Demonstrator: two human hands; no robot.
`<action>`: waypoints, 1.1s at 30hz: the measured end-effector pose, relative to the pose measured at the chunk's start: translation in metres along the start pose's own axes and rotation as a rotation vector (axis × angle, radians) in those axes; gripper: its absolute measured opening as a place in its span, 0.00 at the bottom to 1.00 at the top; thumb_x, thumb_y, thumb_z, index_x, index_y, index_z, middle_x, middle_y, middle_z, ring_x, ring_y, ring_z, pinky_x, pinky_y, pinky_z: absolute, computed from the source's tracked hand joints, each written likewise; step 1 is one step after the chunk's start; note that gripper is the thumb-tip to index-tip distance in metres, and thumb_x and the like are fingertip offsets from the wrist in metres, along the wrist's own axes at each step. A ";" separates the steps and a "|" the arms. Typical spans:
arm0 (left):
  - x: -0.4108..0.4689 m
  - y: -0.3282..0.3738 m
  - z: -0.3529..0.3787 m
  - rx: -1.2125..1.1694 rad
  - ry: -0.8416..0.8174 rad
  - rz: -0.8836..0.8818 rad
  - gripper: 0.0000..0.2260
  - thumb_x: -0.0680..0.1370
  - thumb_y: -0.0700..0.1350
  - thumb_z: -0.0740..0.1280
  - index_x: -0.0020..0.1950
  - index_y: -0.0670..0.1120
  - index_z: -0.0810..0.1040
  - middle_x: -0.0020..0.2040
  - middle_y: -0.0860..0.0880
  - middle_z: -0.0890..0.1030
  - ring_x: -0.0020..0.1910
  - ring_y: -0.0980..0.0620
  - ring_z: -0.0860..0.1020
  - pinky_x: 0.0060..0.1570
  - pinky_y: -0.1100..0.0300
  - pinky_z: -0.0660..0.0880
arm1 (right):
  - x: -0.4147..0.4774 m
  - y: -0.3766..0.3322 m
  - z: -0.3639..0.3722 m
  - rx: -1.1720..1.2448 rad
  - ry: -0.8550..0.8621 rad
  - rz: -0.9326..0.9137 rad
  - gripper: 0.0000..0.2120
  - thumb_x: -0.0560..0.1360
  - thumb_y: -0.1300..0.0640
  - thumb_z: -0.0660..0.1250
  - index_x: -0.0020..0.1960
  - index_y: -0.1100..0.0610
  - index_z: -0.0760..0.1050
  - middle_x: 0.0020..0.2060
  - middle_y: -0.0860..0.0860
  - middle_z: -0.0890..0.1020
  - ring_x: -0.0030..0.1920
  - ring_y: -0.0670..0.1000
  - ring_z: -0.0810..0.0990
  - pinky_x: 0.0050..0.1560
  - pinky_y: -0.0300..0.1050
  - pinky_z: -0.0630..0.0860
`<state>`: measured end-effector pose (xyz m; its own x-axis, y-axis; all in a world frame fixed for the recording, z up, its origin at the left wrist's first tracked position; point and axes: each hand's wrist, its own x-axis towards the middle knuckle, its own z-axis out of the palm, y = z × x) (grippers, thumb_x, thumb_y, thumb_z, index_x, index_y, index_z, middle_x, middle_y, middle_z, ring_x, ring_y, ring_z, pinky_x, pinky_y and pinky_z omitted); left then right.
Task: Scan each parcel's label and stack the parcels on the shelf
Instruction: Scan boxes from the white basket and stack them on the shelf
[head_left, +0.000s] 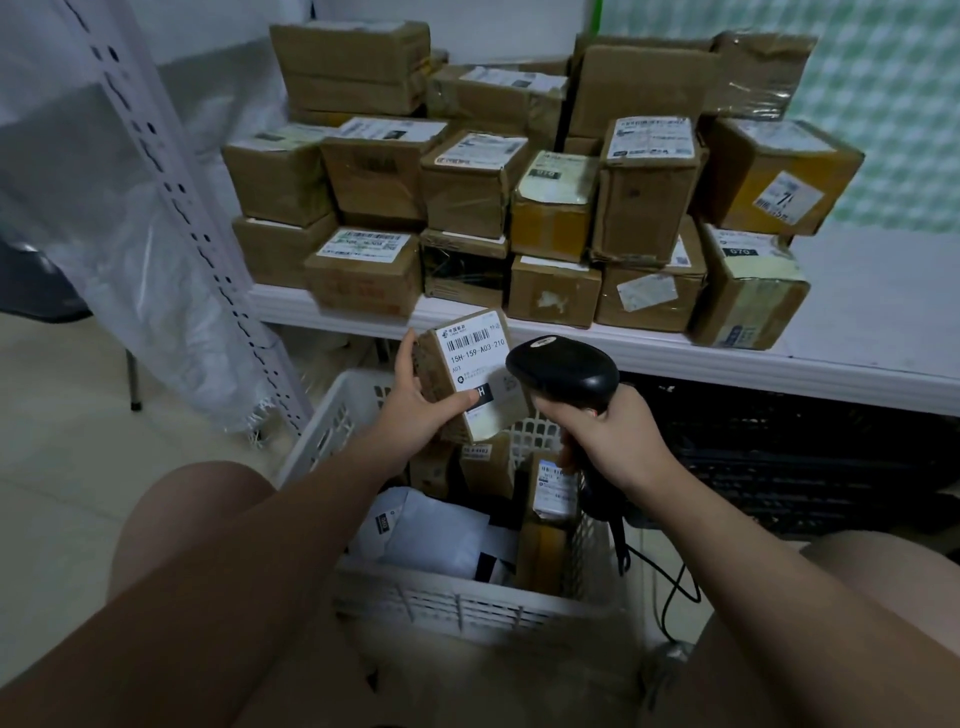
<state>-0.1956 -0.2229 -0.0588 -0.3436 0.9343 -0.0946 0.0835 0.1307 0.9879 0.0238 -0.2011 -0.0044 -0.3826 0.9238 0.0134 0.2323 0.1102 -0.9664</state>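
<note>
I see left hand (415, 408) gripping a small parcel (470, 376), label (475, 345) up, over the basket's (467, 605) far edge. Right hand (618, 436) is wrapped round the scanner (566, 370), its head just beside the label.

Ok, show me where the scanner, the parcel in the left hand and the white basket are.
scanner (563, 371), head view, on its black head.
held parcel (475, 358), head view, on its white label.
basket (467, 605), head view, on its near wall.
</note>
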 end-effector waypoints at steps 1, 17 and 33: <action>0.000 0.000 0.000 0.002 -0.002 0.002 0.49 0.72 0.41 0.75 0.77 0.59 0.41 0.66 0.48 0.77 0.63 0.51 0.76 0.63 0.49 0.73 | 0.000 0.000 0.000 0.000 -0.006 0.001 0.09 0.74 0.58 0.72 0.38 0.60 0.76 0.28 0.57 0.77 0.25 0.54 0.80 0.28 0.43 0.76; -0.006 0.003 0.001 0.042 0.001 0.029 0.48 0.72 0.41 0.74 0.78 0.57 0.42 0.68 0.48 0.74 0.67 0.51 0.72 0.67 0.46 0.69 | -0.004 0.001 0.001 0.063 -0.065 0.006 0.09 0.75 0.59 0.71 0.38 0.60 0.77 0.24 0.52 0.77 0.25 0.55 0.78 0.31 0.46 0.76; -0.008 0.006 0.003 0.031 0.008 0.028 0.48 0.72 0.44 0.75 0.77 0.60 0.42 0.67 0.50 0.75 0.66 0.52 0.73 0.66 0.49 0.69 | -0.008 0.002 -0.003 0.189 -0.156 0.050 0.04 0.76 0.59 0.70 0.48 0.58 0.78 0.30 0.57 0.77 0.29 0.56 0.78 0.31 0.45 0.75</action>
<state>-0.1896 -0.2285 -0.0525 -0.3481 0.9352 -0.0654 0.1222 0.1145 0.9859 0.0306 -0.2075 -0.0054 -0.5114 0.8572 -0.0608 0.0888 -0.0177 -0.9959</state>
